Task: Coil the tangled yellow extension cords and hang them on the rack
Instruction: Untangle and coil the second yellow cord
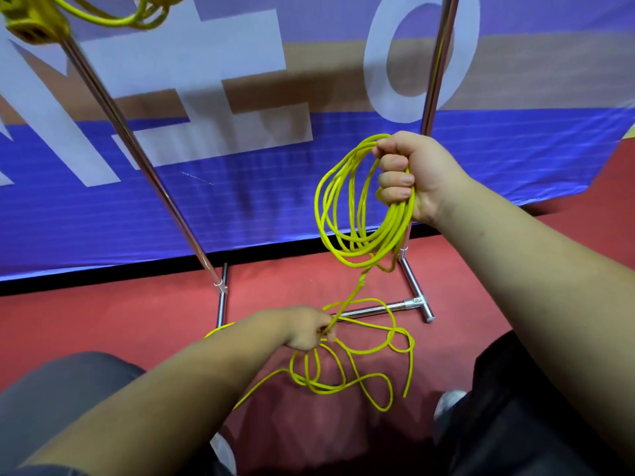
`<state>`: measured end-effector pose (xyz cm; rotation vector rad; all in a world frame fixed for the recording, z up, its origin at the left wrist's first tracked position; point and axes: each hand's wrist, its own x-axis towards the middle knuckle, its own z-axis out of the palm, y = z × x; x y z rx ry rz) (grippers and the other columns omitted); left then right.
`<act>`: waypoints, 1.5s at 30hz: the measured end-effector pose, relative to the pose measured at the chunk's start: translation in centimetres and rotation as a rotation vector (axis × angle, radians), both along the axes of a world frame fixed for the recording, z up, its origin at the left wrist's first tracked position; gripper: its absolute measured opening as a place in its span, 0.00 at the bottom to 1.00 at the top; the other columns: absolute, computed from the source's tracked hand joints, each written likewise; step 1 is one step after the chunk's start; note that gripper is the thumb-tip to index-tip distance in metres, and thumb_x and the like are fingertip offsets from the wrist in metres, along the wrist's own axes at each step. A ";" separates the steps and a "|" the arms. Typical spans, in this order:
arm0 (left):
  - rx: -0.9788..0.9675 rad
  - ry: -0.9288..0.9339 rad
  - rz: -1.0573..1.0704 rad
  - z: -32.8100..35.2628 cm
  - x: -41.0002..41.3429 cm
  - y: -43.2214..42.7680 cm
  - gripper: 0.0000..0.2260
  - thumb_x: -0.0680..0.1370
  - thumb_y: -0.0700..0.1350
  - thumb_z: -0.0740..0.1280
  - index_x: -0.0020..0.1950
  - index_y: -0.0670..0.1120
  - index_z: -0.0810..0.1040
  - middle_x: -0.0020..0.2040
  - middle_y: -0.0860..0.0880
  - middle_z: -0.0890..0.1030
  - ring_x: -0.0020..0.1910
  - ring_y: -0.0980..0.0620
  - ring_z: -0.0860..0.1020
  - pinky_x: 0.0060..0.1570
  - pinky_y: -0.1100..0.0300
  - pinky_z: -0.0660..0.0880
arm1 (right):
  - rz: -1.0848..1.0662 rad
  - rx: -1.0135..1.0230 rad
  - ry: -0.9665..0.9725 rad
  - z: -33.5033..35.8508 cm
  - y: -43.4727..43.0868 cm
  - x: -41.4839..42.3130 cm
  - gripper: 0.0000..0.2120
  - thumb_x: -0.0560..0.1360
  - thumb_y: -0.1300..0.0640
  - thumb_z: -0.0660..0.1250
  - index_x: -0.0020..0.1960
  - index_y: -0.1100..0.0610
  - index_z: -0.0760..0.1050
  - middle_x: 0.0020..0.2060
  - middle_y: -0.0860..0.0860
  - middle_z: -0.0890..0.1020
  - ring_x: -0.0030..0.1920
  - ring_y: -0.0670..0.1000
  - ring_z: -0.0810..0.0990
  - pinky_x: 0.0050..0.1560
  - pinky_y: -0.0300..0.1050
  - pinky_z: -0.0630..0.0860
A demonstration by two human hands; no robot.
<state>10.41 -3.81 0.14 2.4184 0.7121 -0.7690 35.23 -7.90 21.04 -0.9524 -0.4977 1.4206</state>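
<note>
Cord coil [395,230], far right: bright yellow | loose cord [409,369], near floor: same yellow | socket block [31,22], far left: yellow | floor [137,321]: plain red | banner [240,207]: blue with fine horizontal lines, large white letters, tan band | rack [129,142]: shiny silver | left trouser leg [51,389]: grey | right trouser leg [515,389]: black

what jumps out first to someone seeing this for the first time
The bright yellow coil gripped in the right hand at centre right catches the eye first. Its strand runs down to the left hand, which pinches it above a loose tangle on the red floor. Behind stands a chrome rack against a blue banner, another yellow cord hanging at its top left.
</note>
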 end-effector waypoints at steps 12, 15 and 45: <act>0.322 0.091 0.316 3.4 -1.1 5.5 0.22 0.87 0.55 0.57 0.57 0.40 0.82 0.51 0.39 0.85 0.55 0.39 0.82 0.52 0.52 0.75 | -0.014 -0.006 -0.195 0.8 -0.1 1.1 0.13 0.83 0.46 0.67 0.44 0.53 0.76 0.25 0.45 0.61 0.20 0.45 0.57 0.19 0.36 0.55; 0.382 -0.098 0.479 6.7 -1.5 7.7 0.24 0.86 0.58 0.57 0.47 0.41 0.82 0.43 0.42 0.84 0.50 0.41 0.82 0.44 0.55 0.71 | 0.010 -0.021 -0.445 0.5 -0.3 0.5 0.13 0.82 0.48 0.69 0.41 0.52 0.74 0.25 0.47 0.61 0.21 0.47 0.56 0.22 0.37 0.55; 0.150 -0.665 0.623 17.1 2.0 4.2 0.26 0.68 0.51 0.83 0.59 0.46 0.73 0.46 0.50 0.84 0.41 0.54 0.81 0.43 0.55 0.77 | -0.007 -0.064 -0.851 -5.7 1.7 -6.0 0.13 0.75 0.50 0.75 0.40 0.59 0.84 0.24 0.58 0.75 0.26 0.56 0.71 0.30 0.46 0.69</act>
